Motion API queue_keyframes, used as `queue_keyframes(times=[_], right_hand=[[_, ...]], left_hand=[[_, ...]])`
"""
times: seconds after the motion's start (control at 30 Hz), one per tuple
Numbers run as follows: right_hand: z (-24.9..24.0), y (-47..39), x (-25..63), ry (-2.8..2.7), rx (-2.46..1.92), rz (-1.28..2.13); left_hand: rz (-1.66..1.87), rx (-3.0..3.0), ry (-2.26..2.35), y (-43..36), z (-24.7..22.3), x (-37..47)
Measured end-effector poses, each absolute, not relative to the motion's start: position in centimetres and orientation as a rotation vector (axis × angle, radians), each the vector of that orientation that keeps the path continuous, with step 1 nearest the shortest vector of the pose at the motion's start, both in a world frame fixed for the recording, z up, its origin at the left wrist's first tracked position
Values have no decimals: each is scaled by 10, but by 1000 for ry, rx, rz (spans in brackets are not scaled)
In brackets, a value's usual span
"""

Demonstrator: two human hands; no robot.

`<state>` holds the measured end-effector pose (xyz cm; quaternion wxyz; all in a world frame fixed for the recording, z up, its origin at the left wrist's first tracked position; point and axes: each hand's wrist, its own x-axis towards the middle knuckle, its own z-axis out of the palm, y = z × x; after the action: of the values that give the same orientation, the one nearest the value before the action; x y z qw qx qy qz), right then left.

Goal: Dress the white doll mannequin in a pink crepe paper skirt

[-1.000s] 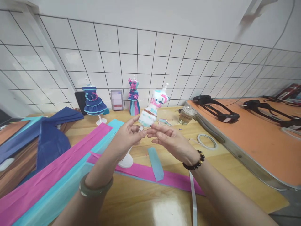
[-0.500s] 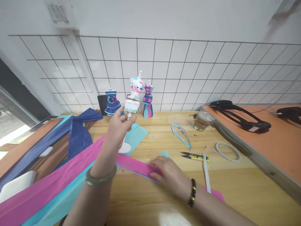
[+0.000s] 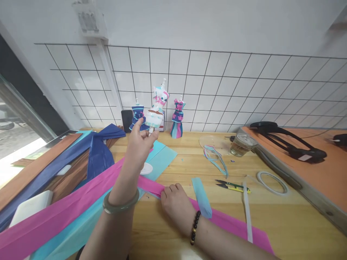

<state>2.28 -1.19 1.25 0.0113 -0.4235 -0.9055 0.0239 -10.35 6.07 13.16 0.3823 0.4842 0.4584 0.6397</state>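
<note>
My left hand (image 3: 142, 142) is raised, its fingers closed round the stem of a small dress-form mannequin (image 3: 157, 108), which leans slightly right. The mannequin wears white, with pink and teal trim and a brown band at the waist. Its round white base (image 3: 146, 168) shows behind my wrist. My right hand (image 3: 176, 204) lies low on the table with curled fingers on a long pink paper strip (image 3: 150, 185); the fingertips are partly hidden. That strip runs from the lower left, behind my left forearm, to the lower right. A short light-blue strip (image 3: 201, 196) lies beside my right wrist.
Two dressed mannequins, one navy (image 3: 137, 113) and one pink-and-blue (image 3: 177, 119), stand by the wall. Thread snips (image 3: 233, 186), a tape roll (image 3: 272, 183), a glass (image 3: 242, 145) and ribbon scraps (image 3: 215, 157) lie right. Blue and brown paper strips (image 3: 96, 155) pile up left.
My right hand has slid left along the pink strip, and its fingers are more curled. More of the strip and the light-blue piece now show. My left hand still holds the mannequin, tilted slightly more.
</note>
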Motion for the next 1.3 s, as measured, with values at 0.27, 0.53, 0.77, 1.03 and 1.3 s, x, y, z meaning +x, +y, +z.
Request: queue_keyframes(times=[0.27, 0.53, 0.77, 1.03, 1.3], right_hand=[[24, 2, 45, -2362, -1472, 462], [51, 42, 114, -1643, -1391, 900], [107, 72, 176, -1110, -1136, 842], [191, 54, 225, -918, -874, 865], [225, 10, 263, -1036, -1015, 729]], left_hand=[[1662, 1269, 1187, 60, 131, -104], [1721, 1261, 1106, 64, 128, -104], [1730, 1138, 973, 74, 114, -88], [1637, 1050, 899, 82, 75, -43], [1507, 1157, 960, 76, 23, -5]])
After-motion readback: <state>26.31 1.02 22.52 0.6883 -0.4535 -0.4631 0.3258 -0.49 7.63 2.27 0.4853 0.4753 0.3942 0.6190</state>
